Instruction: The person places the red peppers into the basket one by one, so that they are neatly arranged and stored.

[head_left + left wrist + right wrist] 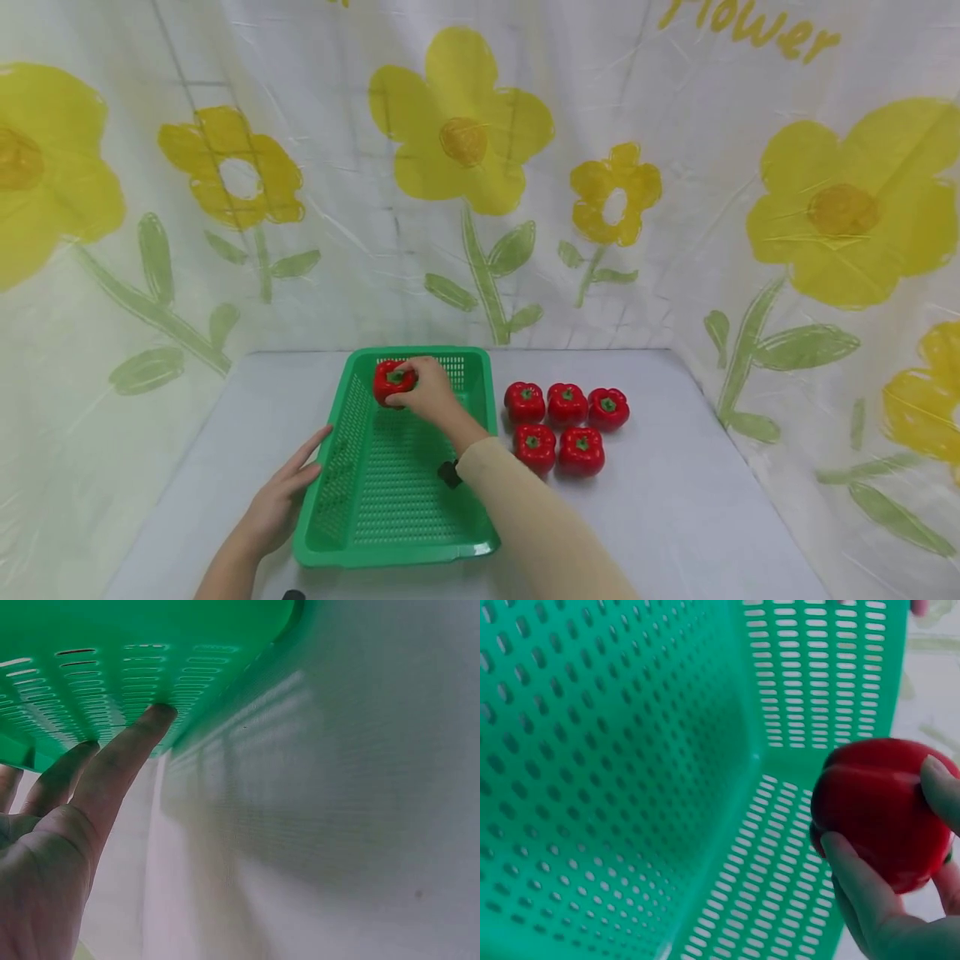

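Note:
My right hand [429, 390] grips a red bell pepper [388, 382] over the far left part of a green plastic basket [397, 557]. In the right wrist view, fingers and thumb wrap the sides of the pepper [885, 817], close to the slotted basket walls [810, 682]. Fairly straight fingers of my left hand [276, 504] lie against the basket's left side. Seen from the left wrist, the fingertips [157, 714] touch the outside of the slotted wall [112, 682].
Several red bell peppers [567, 405] stand in two rows on the white table [675, 500], right of the basket. A white curtain [337, 167] with painted yellow flowers hangs behind the table. A small black object [448, 474] sits by the right wrist.

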A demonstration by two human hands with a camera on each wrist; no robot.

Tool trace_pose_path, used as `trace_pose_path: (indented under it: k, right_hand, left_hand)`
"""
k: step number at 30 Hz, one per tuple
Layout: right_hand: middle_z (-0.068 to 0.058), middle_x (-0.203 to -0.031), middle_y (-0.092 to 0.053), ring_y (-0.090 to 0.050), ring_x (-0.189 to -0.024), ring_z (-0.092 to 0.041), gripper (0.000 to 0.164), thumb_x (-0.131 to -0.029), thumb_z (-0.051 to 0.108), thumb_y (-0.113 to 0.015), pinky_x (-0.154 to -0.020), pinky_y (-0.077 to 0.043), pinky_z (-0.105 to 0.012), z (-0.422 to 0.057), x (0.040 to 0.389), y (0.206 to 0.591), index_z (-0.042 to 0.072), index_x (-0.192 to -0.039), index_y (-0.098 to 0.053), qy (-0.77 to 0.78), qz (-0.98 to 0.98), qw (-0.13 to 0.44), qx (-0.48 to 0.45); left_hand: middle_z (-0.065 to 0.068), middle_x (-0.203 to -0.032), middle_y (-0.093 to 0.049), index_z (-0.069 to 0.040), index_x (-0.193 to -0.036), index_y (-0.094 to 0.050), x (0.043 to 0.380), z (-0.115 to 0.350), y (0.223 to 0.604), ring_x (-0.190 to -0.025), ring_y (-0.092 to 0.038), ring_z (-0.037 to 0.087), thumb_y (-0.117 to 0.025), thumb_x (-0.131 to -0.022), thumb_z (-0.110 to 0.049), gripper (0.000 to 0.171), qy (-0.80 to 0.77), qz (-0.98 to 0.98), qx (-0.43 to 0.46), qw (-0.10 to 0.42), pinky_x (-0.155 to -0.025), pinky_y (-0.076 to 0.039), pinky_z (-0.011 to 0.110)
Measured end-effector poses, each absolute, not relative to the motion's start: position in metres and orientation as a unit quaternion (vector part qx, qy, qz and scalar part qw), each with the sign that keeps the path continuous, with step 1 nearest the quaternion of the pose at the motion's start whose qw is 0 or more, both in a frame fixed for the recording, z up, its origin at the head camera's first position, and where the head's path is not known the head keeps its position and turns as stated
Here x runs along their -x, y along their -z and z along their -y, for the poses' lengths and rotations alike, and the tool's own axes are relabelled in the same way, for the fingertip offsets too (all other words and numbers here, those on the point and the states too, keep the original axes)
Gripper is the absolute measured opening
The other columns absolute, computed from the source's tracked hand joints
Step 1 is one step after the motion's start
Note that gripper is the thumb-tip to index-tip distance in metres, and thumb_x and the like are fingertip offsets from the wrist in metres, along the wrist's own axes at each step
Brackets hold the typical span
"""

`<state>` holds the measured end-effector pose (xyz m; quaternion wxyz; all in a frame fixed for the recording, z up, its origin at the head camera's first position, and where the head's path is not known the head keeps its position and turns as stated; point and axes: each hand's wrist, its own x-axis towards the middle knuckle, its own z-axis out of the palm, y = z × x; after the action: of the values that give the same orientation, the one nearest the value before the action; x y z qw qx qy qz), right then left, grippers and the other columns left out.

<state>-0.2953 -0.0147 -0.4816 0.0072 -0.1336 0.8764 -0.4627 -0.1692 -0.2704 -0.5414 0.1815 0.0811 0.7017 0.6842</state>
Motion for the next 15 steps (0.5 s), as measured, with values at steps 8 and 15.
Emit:
trace_pose_path:
  k: [8,15]
  right_hand:
    - [-0.007,-0.121,-0.059,-0.056,-0.113,-0.023,0.035,-0.079,0.015,-0.088,-0.087,-0.057,-0.031,0.028,0.296,0.500,0.008,-0.108,-0.070,0.461,-0.880,0.003,0.110]
    - [-0.007,-0.123,-0.059,-0.057,-0.112,-0.021,0.034,-0.080,0.011,-0.086,-0.088,-0.058,-0.031,0.038,0.300,0.507,0.007,-0.108,-0.069,0.470,-0.877,0.006,0.101]
  left_hand:
    - [0.023,-0.162,-0.028,-0.027,-0.164,-0.009,0.166,0.266,0.540,-0.125,-0.059,0.010,-0.031,-0.111,-0.039,0.059,-0.673,-0.712,-0.064,0.186,-0.099,-0.050,0.027]
    - [0.025,-0.161,-0.031,-0.027,-0.164,-0.009,0.167,0.265,0.537,-0.123,-0.061,0.013,-0.032,-0.111,-0.040,0.059,-0.673,-0.715,-0.060,0.181,-0.098,-0.052,0.030]
